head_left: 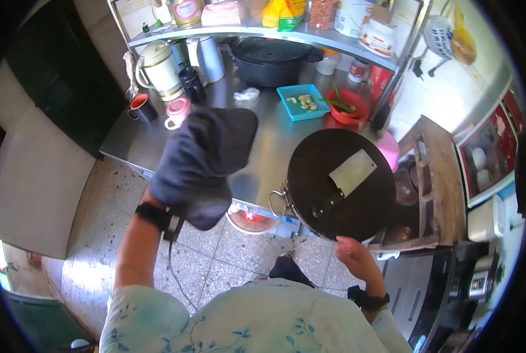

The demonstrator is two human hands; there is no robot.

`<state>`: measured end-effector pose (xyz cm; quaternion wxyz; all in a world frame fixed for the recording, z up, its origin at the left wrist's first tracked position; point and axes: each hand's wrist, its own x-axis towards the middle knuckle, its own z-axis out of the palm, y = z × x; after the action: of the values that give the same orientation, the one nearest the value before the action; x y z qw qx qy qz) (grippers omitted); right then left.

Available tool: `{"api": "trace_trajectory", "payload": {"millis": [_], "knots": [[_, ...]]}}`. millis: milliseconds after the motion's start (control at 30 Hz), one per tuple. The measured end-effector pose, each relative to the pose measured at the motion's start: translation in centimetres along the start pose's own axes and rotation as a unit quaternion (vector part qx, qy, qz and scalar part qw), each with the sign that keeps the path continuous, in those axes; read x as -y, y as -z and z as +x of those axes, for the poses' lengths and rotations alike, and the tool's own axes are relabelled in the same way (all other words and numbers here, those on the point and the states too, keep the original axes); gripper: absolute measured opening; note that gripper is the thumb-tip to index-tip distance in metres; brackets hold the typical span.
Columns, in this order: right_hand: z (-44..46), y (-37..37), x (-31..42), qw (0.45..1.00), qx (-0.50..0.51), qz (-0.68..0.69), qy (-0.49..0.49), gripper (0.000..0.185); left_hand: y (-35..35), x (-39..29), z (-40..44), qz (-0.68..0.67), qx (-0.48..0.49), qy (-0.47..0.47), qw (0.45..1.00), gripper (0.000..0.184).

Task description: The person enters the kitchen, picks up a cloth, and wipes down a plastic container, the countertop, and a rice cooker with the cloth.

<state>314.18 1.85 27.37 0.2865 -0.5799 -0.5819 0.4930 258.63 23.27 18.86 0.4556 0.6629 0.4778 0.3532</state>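
Note:
A dark grey cloth (201,159) is draped over my left hand and hides its fingers; it hangs above the left part of the steel counter (263,132). My right hand (350,250) is at the near edge of a round dark board (310,176), its fingers curled. Whether it touches the board is unclear. On the board lies a cleaver (353,173), its black handle toward me. Behind the board, a blue tray (290,113) holds several pale cloves, and a red bowl (357,115) holds green peppers.
At the back stand a white kettle (157,67), a black tumbler (192,85), a blue jug (207,59) and a black pot (269,67) under a loaded metal shelf (245,32). A black mug (142,109) and pink-lidded cup (178,110) are at left. A wooden rack (430,176) stands right.

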Motion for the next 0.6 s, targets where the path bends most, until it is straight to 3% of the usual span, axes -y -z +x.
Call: {"api": "trace_trajectory", "payload": {"millis": [33, 67, 100, 167, 233, 300, 333, 367, 400, 467, 600], "knots": [[1.5, 0.9, 0.4, 1.0, 0.009, 0.003, 0.004, 0.041, 1.9, 5.9, 2.4, -0.077, 0.003, 0.116, 0.99, 0.052], [2.6, 1.6, 0.8, 1.0, 0.003, 0.012, 0.024, 0.041, 3.4, 11.1, 2.4, 0.19, 0.046, 0.097, 0.976, 0.042], [3.3, 2.1, 1.3, 0.999, -0.008, 0.023, 0.039, 0.041, 1.2, 7.7, 1.6, 0.442, 0.095, 0.069, 0.889, 0.035], [4.6, 3.4, 2.5, 0.998, -0.035, 0.032, 0.05, 0.039, -2.5, -5.7, 0.4, 0.571, 0.049, 0.293, 0.765, 0.025], [5.7, 4.2, 2.7, 0.996, -0.072, 0.035, 0.029, 0.038, -5.2, -8.6, 1.8, 0.443, -0.191, 0.181, 0.857, 0.018], [6.5, 4.2, 3.1, 0.995, -0.095, 0.037, 0.022, 0.036, -7.0, -6.3, 4.5, 0.347, -0.169, 0.025, 0.922, 0.021], [6.8, 4.0, 3.9, 0.995, -0.098, 0.033, 0.003, 0.036, -9.1, -9.4, 6.0, 0.372, -0.099, 0.08, 0.919, 0.035], [7.1, 3.8, 4.7, 0.994, -0.105, 0.03, -0.015, 0.036, -10.7, -9.4, 7.1, 0.43, -0.051, 0.072, 0.899, 0.06], [7.2, 3.5, 5.1, 0.993, -0.111, 0.027, -0.001, 0.035, -12.4, -9.9, 8.3, 0.395, -0.01, 0.136, 0.909, 0.079], [7.0, 2.3, 5.8, 0.988, -0.155, 0.007, -0.014, 0.035, -15.8, -8.8, 10.2, 0.53, 0.022, 0.149, 0.834, 0.084], [5.3, -1.1, 6.1, 0.972, -0.221, -0.009, -0.077, 0.037, -16.5, -7.0, 10.9, 0.501, 0.016, 0.018, 0.865, 0.064]]}}
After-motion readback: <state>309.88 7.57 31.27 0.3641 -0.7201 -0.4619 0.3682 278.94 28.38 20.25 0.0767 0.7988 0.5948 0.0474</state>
